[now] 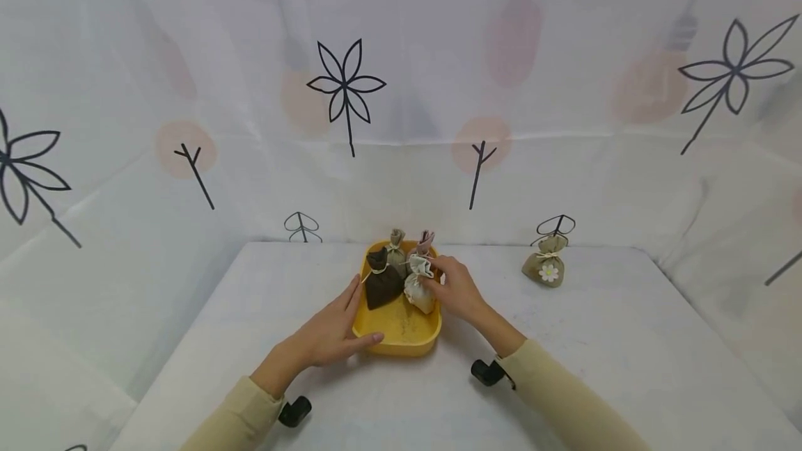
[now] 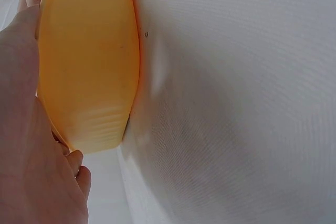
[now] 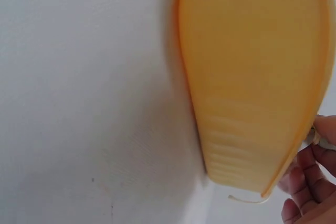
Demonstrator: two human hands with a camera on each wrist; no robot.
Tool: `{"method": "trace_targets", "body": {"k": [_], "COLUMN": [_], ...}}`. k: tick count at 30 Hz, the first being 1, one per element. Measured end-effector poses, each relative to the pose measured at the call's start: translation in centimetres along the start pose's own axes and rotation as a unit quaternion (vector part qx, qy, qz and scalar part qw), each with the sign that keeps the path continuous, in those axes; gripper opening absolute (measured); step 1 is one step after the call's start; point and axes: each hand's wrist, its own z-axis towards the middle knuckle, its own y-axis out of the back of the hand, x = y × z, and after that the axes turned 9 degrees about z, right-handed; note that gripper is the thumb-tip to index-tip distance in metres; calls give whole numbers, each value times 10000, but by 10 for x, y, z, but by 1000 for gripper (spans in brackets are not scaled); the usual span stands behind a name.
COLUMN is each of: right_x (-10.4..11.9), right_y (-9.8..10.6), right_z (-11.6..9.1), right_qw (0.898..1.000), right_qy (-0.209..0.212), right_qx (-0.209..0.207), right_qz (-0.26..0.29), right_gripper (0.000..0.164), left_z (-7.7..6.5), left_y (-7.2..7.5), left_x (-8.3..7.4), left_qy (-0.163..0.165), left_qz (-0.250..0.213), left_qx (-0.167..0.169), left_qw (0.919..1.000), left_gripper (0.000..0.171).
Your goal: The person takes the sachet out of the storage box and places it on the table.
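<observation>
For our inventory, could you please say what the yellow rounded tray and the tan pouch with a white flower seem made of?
The yellow tray is probably smooth, satin plastic: its wall shows moulded ridges. The tan flowered pouch looks like matte cloth, gathered in folds at its tied neck; the fibre is unclear.

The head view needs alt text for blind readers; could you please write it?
A person's right hand pinches a white tied pouch in a yellow tray with three other pouches, while the left hand rests against the tray's side. A tan pouch with a white flower sits apart on the white table at right.
</observation>
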Motion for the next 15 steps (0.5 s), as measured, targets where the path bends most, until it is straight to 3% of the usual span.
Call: {"method": "trace_targets", "body": {"k": [10, 15], "right_x": [10, 16], "right_y": [9, 14], "right_z": [-4, -5], "right_qw": [9989, 9991], "right_qy": [266, 169], "right_qx": [-78, -27], "right_qz": [370, 391], "right_gripper": [8, 8], "left_z": [-1, 0], "left_y": [-1, -2], "left_x": [-1, 0], "left_qy": [-11, -12], "left_qz": [14, -26], "left_qx": [-11, -25], "left_qw": [10000, 10000], "left_gripper": [111, 110]}}
